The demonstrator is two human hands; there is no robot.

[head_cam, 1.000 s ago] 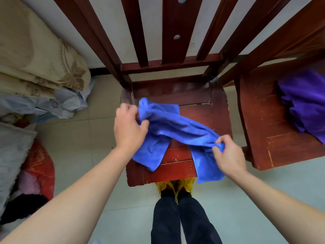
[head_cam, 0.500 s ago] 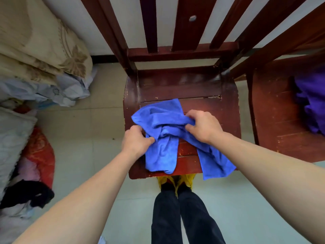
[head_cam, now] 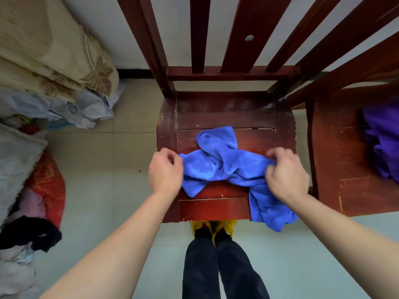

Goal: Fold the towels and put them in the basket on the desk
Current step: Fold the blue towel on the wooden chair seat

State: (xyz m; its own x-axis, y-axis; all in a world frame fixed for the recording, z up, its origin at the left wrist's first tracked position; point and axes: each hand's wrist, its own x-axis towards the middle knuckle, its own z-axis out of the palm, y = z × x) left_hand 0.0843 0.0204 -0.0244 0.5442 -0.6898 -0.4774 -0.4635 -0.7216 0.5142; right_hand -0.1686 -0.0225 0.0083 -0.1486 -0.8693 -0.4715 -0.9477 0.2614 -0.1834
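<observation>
Drawn apart since half a second ago, the left hand (head_cam: 165,171) and right hand (head_cam: 285,173) are each pinched on an end of the blue towel (head_cam: 218,167), which is laid crosswise on the chair seat (head_cam: 216,209), bunched between them.

Red wooden chair (head_cam: 216,209), beige bedding (head_cam: 43,50)

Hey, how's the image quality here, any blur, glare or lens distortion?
Head view: wide-angle distortion splays the chair back slats outward; soft glare on the chair seat; left hand and right hand, gripping the blue towel, look slightly motion-blurred.
</observation>
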